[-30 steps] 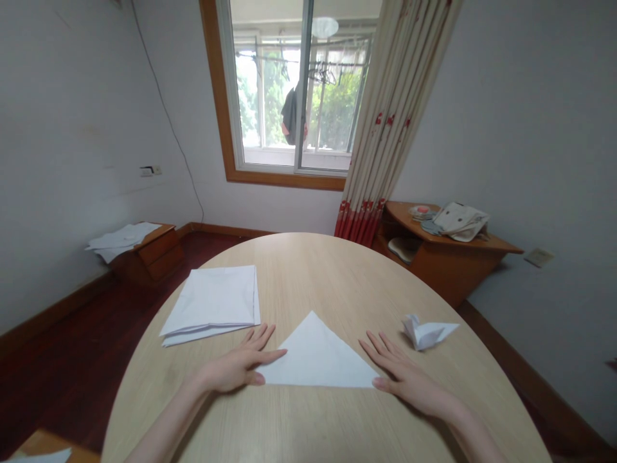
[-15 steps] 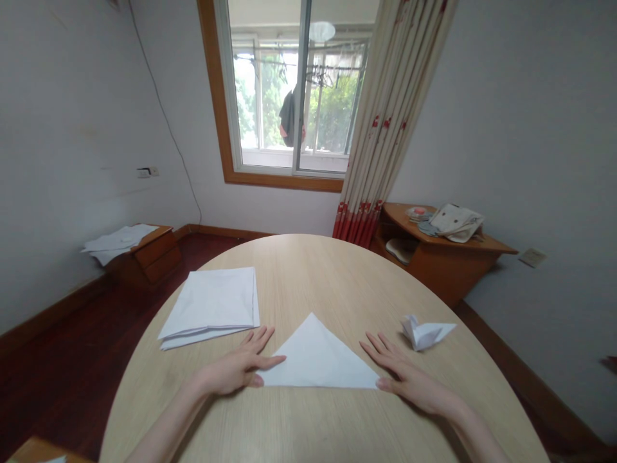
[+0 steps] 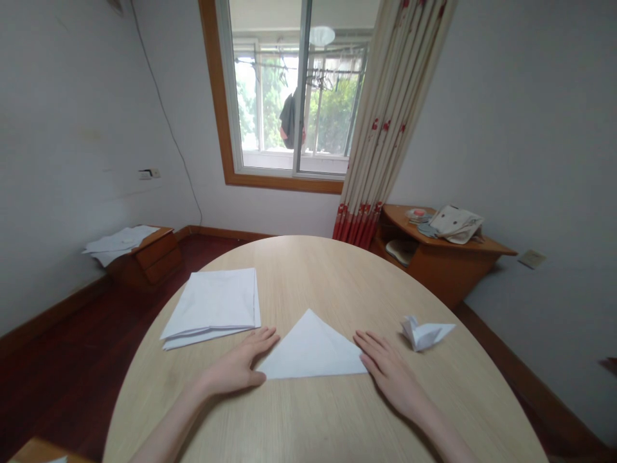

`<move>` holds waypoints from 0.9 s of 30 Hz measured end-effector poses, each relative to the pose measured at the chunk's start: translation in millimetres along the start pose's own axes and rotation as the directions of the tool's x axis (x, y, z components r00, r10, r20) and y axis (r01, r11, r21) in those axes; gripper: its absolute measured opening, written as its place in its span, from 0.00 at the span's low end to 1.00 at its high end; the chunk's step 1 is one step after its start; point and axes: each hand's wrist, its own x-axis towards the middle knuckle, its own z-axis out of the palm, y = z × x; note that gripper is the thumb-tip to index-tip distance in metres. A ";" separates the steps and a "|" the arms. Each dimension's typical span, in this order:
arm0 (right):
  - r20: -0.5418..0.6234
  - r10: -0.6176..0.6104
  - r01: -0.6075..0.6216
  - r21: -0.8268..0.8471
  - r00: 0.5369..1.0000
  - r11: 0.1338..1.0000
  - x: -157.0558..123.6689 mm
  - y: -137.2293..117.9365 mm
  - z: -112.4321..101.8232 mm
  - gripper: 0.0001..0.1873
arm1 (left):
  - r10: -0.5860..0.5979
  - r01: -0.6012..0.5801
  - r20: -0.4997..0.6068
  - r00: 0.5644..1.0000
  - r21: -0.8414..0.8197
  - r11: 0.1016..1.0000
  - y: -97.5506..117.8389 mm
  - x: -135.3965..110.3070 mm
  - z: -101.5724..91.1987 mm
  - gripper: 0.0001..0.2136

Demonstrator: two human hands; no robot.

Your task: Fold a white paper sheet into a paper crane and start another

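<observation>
A white sheet of paper [image 3: 313,354], folded into a triangle, lies flat on the round wooden table [image 3: 318,424] with its peak pointing away from me. My left hand [image 3: 243,361] is open at the triangle's left corner, its thumb touching the corner and its fingers stretched along the left edge. Over the right corner rests my right hand [image 3: 385,366], also open, with fingers extended and covering that tip. To the right of it sits a small folded paper bird [image 3: 424,334].
A stack of white paper sheets [image 3: 214,299] lies at the table's left, just beyond my left hand. Behind the table are a window, a patterned curtain [image 3: 371,167] and a corner shelf [image 3: 443,257] with a bag on it. A low cabinet [image 3: 154,257] bearing papers stands at left.
The paper triangle's right corner has shifted slightly left and away from me. My right hand has moved left onto it, and my left index finger has come off the paper.
</observation>
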 end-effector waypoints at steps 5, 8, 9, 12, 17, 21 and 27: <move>-0.031 0.025 -0.023 0.075 0.999 0.997 3.1 -18.4 12.6 0.27 | -0.063 0.058 -0.186 0.981 -0.033 0.998 7.8 4.3 11.5 0.32; -0.059 0.041 -0.033 0.129 0.997 0.991 1.9 -20.5 20.3 0.28 | -0.031 0.025 -0.262 0.965 -0.027 0.999 9.1 10.4 25.2 0.32; -0.068 0.052 -0.041 0.146 0.996 0.988 1.5 -20.1 22.3 0.29 | -0.001 -0.003 -0.277 0.961 -0.016 1.000 9.4 12.4 29.5 0.32; -0.084 0.040 -0.023 0.186 0.996 0.982 1.2 -17.3 26.3 0.29 | 0.088 -0.079 -0.298 0.950 0.043 0.996 9.7 16.7 38.8 0.29; -0.119 -0.012 0.037 0.205 0.993 0.978 2.2 -13.8 29.5 0.29 | 0.158 -0.118 -0.309 0.938 0.146 0.982 8.2 19.0 42.9 0.28; -0.130 -0.049 0.073 0.190 0.990 0.979 2.3 -14.4 29.9 0.30 | 0.229 -0.158 -0.316 0.921 0.234 0.959 4.5 19.9 43.8 0.28; -0.192 -0.049 0.101 0.270 0.980 0.957 1.5 -16.3 27.4 0.28 | 0.311 -0.223 -0.397 0.864 0.252 0.942 -1.1 20.6 48.3 0.29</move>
